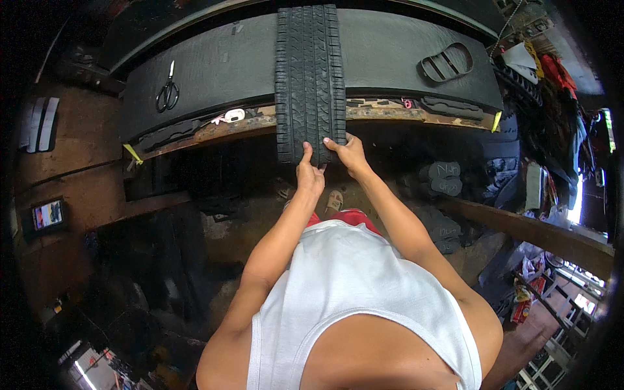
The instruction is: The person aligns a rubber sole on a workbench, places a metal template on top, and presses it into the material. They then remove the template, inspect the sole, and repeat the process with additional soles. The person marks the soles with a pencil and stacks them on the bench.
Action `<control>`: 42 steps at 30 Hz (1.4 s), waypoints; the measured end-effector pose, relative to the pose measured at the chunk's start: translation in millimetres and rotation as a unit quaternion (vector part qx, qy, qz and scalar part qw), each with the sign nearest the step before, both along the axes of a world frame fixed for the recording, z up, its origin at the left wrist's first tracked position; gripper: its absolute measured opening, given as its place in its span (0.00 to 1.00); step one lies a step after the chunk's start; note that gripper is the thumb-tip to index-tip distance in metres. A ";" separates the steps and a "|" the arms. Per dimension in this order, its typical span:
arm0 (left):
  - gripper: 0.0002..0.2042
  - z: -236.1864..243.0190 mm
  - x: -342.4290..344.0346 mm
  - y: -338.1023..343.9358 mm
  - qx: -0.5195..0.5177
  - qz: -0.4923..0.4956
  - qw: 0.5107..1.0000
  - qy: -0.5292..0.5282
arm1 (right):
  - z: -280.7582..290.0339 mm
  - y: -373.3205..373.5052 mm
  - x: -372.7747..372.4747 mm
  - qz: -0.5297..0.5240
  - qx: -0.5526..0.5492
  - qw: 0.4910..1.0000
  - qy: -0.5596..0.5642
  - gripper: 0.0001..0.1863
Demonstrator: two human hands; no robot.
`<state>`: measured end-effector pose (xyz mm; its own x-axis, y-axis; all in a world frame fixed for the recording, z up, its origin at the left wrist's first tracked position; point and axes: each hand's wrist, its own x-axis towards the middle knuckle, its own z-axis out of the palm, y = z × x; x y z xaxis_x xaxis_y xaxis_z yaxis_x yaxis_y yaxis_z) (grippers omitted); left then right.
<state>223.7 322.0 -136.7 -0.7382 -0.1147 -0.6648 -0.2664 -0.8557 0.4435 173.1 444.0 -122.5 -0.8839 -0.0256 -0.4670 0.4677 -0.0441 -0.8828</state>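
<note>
A long black strip of tire tread [310, 78] lies across the workbench [390, 49], running from its far side over the near edge. The near end of the strip overhangs toward me. My left hand [311, 174] grips that end, thumb on the tread and fingers beneath it. At the right corner of the same end, my right hand [349, 155] pinches the strip, its thumb also on top. Most of the fingers under the rubber are hidden. Black-handled scissors [168, 95] lie on the bench to the left. A black strapped sandal-like piece [446, 63] rests to the right.
Along the bench's wooden front ledge [260, 122] sit a pink-and-white object [232, 116] and dark rubber scraps [452, 107]. Black sole-shaped pieces with chalk marks [444, 179] are stacked below right. A wooden beam [530, 227] crosses at right. A lit screen [47, 214] stands far left.
</note>
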 end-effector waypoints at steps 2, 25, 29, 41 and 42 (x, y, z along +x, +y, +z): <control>0.25 5.5 9.4 -14.5 -0.002 -0.032 0.999 0.026 | 0.9 -1.2 1.5 0.005 -0.023 1.000 -0.001 0.20; 0.31 98.3 -144.9 -96.9 -0.220 -0.240 0.936 0.136 | 98.7 3.6 -137.3 -0.041 -0.040 0.997 0.051 0.31; 0.45 87.4 -187.8 -93.2 -0.220 -0.243 0.928 0.178 | 91.2 13.3 -179.2 -0.025 0.013 0.999 0.037 0.42; 0.26 76.9 -142.9 -142.2 -0.521 -0.341 0.776 0.097 | 121.7 115.0 -197.1 -0.028 0.518 0.826 0.220 0.60; 0.23 72.5 -132.4 -146.0 -0.567 -0.334 0.749 0.082 | 128.1 142.2 -200.6 -0.042 0.567 0.787 0.240 0.57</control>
